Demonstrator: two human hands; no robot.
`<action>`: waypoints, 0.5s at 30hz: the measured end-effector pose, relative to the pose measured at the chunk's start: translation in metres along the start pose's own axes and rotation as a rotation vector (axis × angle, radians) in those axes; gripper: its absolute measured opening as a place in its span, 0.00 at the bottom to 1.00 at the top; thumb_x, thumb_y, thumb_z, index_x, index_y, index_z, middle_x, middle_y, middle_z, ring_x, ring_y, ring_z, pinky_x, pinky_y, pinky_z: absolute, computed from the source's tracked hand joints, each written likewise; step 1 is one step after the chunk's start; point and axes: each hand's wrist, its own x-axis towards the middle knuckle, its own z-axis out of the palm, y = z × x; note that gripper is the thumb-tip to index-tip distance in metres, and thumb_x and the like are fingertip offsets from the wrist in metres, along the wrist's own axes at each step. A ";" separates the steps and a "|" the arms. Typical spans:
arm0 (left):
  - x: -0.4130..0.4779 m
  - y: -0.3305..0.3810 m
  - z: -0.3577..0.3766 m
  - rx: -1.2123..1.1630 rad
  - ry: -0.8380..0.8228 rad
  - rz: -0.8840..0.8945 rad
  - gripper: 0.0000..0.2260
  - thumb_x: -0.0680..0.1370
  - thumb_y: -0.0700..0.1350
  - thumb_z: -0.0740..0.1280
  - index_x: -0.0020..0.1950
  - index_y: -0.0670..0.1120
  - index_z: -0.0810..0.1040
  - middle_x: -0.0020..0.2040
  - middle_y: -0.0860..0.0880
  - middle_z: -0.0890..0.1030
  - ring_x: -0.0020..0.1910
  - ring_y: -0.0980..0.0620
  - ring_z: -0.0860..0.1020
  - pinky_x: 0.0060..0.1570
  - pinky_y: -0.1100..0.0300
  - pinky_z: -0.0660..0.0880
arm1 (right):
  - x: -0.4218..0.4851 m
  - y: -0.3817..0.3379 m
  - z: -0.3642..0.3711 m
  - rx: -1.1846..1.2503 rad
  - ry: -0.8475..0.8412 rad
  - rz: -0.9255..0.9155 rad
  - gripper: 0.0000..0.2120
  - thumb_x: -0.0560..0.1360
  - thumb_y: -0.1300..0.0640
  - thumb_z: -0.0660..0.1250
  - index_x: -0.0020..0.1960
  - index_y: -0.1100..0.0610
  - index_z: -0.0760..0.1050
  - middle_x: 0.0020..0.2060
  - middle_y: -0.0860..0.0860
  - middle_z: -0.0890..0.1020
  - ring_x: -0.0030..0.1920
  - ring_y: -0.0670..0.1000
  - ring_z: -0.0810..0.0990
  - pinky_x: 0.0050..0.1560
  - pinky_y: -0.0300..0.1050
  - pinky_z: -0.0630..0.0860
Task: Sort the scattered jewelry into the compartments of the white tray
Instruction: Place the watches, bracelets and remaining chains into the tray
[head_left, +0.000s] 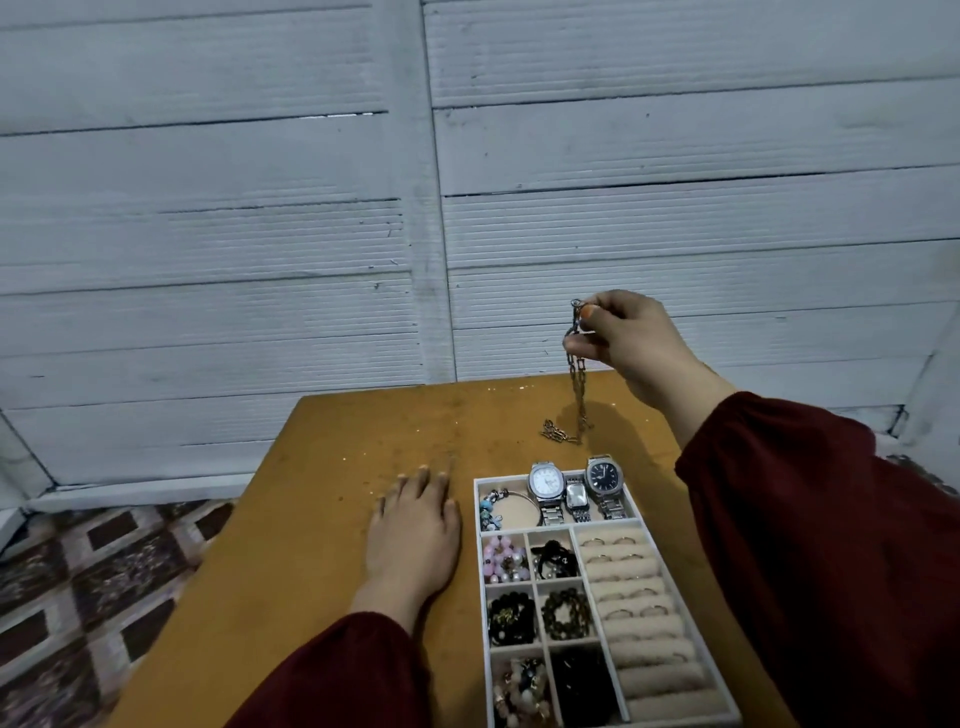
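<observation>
My right hand (631, 343) is raised above the far side of the table and pinches one end of a metal chain (577, 384). The chain hangs down, and its lower end lies coiled on the tabletop behind the tray. The white tray (483, 577) sits at the near right. Its top compartment holds three watches (571, 491) and a bangle with blue beads (501, 506). Small compartments hold beaded bracelets (504, 558), and rings sit in the beige ring rolls (631, 608). My left hand (413, 535) rests flat on the table, left of the tray, holding nothing.
The orange-brown table (322, 519) has a scuffed top. A white panelled wall (260, 234) stands right behind it. Patterned floor (78, 597) shows past the table's left edge. Dark red sleeves cover both forearms.
</observation>
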 end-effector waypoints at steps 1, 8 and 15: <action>-0.004 0.000 -0.001 -0.001 -0.001 -0.001 0.21 0.83 0.53 0.49 0.76 0.53 0.58 0.78 0.51 0.57 0.76 0.49 0.54 0.74 0.51 0.49 | -0.001 -0.003 0.003 0.013 -0.009 -0.009 0.05 0.80 0.63 0.59 0.53 0.63 0.72 0.42 0.55 0.77 0.38 0.50 0.82 0.48 0.42 0.81; -0.028 -0.004 -0.005 -0.004 -0.007 -0.003 0.22 0.83 0.54 0.48 0.77 0.54 0.57 0.78 0.52 0.56 0.77 0.50 0.52 0.74 0.52 0.48 | -0.015 -0.035 0.019 0.105 -0.052 -0.096 0.04 0.81 0.64 0.59 0.53 0.63 0.72 0.42 0.54 0.75 0.39 0.51 0.81 0.51 0.44 0.81; -0.041 -0.007 -0.007 -0.011 -0.004 -0.003 0.22 0.83 0.54 0.48 0.77 0.54 0.57 0.78 0.52 0.56 0.77 0.51 0.51 0.75 0.52 0.47 | -0.030 -0.067 0.037 0.281 -0.086 -0.128 0.05 0.80 0.66 0.59 0.48 0.61 0.72 0.42 0.54 0.74 0.38 0.51 0.81 0.47 0.40 0.81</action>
